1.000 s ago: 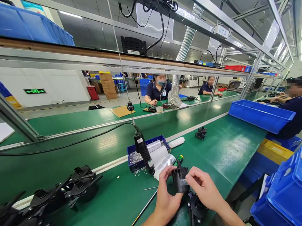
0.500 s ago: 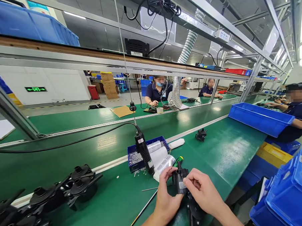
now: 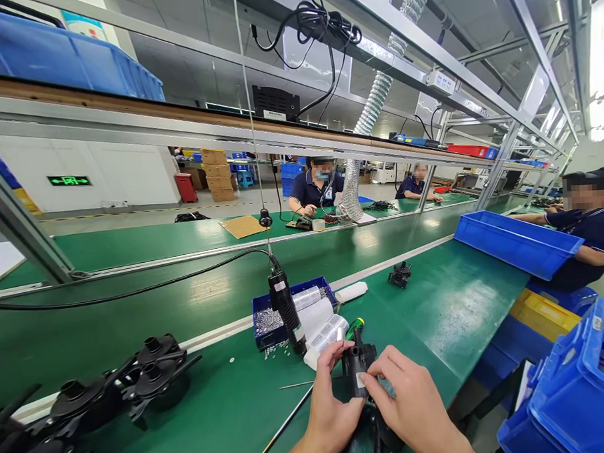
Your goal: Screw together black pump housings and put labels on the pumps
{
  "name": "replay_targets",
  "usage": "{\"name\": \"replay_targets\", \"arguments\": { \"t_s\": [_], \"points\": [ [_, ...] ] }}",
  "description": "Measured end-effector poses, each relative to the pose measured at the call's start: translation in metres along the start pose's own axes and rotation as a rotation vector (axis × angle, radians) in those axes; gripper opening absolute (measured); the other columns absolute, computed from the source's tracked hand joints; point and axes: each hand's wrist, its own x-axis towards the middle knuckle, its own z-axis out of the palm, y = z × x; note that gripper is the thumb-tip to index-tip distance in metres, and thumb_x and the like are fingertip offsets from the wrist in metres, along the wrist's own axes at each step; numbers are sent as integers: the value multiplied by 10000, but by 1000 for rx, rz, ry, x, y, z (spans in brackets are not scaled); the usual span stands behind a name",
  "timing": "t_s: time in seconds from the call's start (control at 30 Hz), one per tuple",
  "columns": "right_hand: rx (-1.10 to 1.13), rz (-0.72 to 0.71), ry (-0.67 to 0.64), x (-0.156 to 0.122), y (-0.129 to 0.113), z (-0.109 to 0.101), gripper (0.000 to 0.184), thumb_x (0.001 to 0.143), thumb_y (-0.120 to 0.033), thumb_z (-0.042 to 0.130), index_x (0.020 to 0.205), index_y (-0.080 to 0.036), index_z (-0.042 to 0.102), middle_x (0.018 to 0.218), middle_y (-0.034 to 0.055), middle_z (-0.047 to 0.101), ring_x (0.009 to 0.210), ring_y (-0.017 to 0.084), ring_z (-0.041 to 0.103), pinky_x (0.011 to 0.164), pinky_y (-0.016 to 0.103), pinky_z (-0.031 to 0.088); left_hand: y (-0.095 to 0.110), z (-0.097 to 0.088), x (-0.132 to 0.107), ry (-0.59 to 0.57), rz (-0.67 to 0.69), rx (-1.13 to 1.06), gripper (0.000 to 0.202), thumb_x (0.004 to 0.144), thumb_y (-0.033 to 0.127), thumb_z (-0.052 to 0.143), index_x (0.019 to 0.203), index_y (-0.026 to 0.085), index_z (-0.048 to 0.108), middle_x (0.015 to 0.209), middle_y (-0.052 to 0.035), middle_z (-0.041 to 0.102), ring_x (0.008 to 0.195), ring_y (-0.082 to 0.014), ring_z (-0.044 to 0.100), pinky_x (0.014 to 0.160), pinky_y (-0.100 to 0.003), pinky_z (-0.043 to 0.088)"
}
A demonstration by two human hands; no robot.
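Note:
A black plastic housing (image 3: 355, 359) with a short spout on top is held above the near edge of the bench. My left hand (image 3: 333, 395) is wrapped round its left side, thumb below and fingers behind. A small white label (image 3: 361, 380) sits on the housing's face. My right hand (image 3: 408, 394) is closed, its thumb and fingertips pressed against the housing at the label's right edge. Something pale and bluish shows under those fingers, too small to name. Below the hands lies another black part (image 3: 378, 433), partly hidden by my right hand.
An electric screwdriver (image 3: 287, 307) hangs before a blue tray (image 3: 267, 338) of small metal pieces and white rolls. Several black assemblies (image 3: 156, 380) lie left; a long screwdriver (image 3: 283, 427) lies nearer. Blue bins (image 3: 564, 388) stand right, and a co-worker (image 3: 589, 224) sits beyond a blue crate (image 3: 515, 244).
The housing has turned slightly, and its label shows narrower. My right hand has shifted a little left and down with it. The view has moved slightly.

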Motion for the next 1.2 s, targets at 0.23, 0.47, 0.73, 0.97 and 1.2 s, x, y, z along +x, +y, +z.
{"name": "replay_targets", "arguments": {
  "t_s": [0.23,0.47,0.73,0.97,1.2],
  "points": [
    [177,310,-47,-1,13,-11,404,1107,-507,527,1421,-254,525,1012,21,628,735,158,591,743,337,506,10,0,3,61,66,-16,639,902,247,773,1457,289,458,1365,-45,673,1276,-100,688,1144,-192,561],
    [369,407,-96,-2,19,-19,498,1116,-584,482,1488,-258,430,1078,18,608,770,135,558,695,297,472,8,0,3,49,130,28,627,916,235,765,1464,250,462,1362,-63,649,1285,-116,670,1161,-221,555],
    [168,260,-81,-9,-6,-3,501,1005,-353,673,1448,-285,449,1184,10,628,772,126,628,790,321,556,12,-4,11,133,371,220,543,875,117,721,1388,144,543,1312,-94,591,1276,-152,573,1147,-275,496],
    [-3,105,129,-9,-20,17,568,952,-262,775,1419,-271,453,1119,0,699,665,152,639,646,316,536,19,-11,17,167,471,301,538,862,12,650,1376,138,554,1334,-111,565,1274,-170,556,1108,-298,488],
    [119,-37,121,-5,-19,3,175,1101,-178,497,974,-216,612,1010,29,649,746,121,621,660,259,475,25,-11,22,187,456,310,529,879,86,765,1360,129,549,1296,-105,583,1240,-171,571,1104,-298,487]
  ]
}}
